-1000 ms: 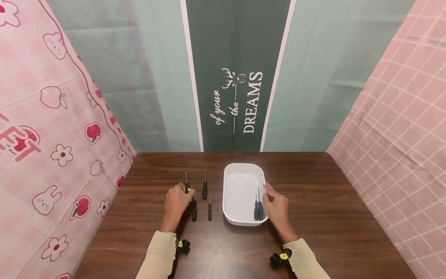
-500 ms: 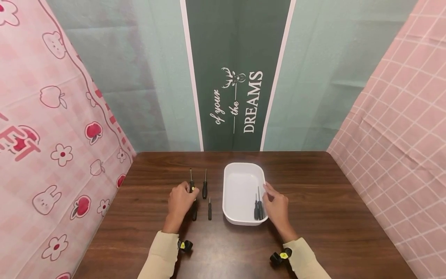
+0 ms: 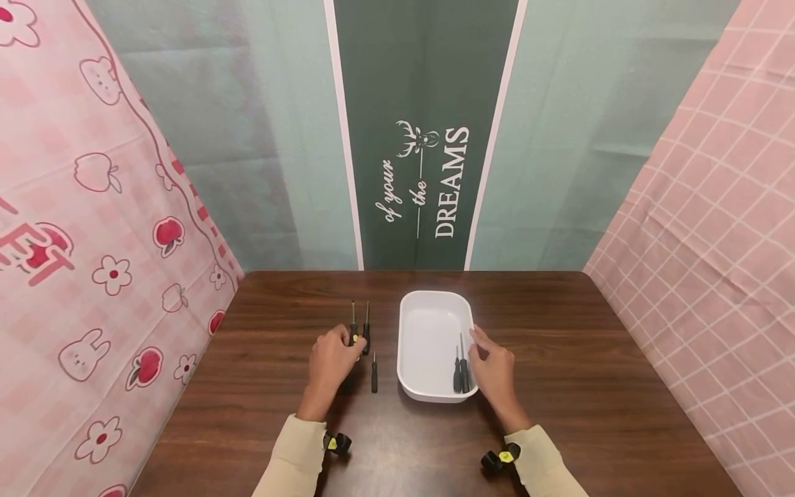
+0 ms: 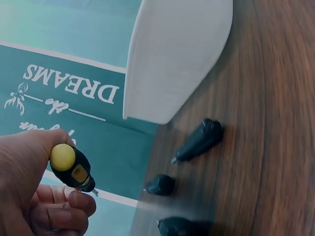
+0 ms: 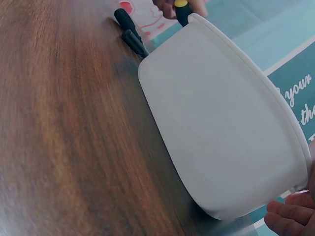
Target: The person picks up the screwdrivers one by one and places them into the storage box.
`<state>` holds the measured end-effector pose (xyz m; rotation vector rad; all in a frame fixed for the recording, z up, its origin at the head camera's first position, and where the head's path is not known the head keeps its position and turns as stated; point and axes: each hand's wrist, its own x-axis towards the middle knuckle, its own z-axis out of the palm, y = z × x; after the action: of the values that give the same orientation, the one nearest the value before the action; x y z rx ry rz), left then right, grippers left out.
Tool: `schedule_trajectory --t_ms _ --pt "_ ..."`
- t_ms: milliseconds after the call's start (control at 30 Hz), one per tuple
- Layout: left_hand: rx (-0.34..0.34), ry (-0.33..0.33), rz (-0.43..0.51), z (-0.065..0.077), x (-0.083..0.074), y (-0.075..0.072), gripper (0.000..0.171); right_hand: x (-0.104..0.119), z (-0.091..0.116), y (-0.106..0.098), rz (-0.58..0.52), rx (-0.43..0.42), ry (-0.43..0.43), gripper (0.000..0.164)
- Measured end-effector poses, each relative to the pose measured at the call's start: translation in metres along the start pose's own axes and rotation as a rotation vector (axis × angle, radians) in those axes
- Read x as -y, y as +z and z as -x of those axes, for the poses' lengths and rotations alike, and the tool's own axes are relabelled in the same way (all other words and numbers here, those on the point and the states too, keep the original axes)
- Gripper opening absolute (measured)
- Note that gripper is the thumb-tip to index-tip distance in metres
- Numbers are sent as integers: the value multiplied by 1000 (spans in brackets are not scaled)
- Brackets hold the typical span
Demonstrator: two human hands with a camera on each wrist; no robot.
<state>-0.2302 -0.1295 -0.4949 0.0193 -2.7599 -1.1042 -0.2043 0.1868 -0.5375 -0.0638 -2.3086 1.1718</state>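
My left hand (image 3: 332,357) grips a black screwdriver (image 4: 74,169) with a yellow end cap, its shaft pointing away from me. In the left wrist view the screwdriver is held up above the wooden table. Just right of that hand lies another black-handled screwdriver (image 3: 366,338), and a smaller screwdriver (image 3: 374,378) lies nearer me. A third loose one shows in the left wrist view but is hidden behind the hand in the head view. My right hand (image 3: 493,366) pinches the right rim of a white tray (image 3: 428,397). Two screwdrivers (image 3: 461,373) lie inside along the tray's right side.
The dark wooden table (image 3: 559,331) reaches back to a green printed curtain (image 3: 286,172). Pink patterned cloth (image 3: 112,228) hangs on the left and pink checked cloth (image 3: 714,207) on the right. Black wrist cameras (image 3: 338,443) are strapped at both sleeves.
My left hand has carried the yellow-capped screwdriver to the right, close to the upper loose screwdriver, and now covers the lower left one. My right hand and the tray have stayed put.
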Motion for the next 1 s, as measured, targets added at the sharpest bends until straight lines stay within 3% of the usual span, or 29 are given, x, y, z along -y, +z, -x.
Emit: schedule_trajectory --t_ms 867,1000 --pt "1 60 21 11 -26 21 34 0 -1 1 20 -19 -12 30" --pt "11 46 29 15 -31 26 36 0 0 1 24 -19 -9 29"
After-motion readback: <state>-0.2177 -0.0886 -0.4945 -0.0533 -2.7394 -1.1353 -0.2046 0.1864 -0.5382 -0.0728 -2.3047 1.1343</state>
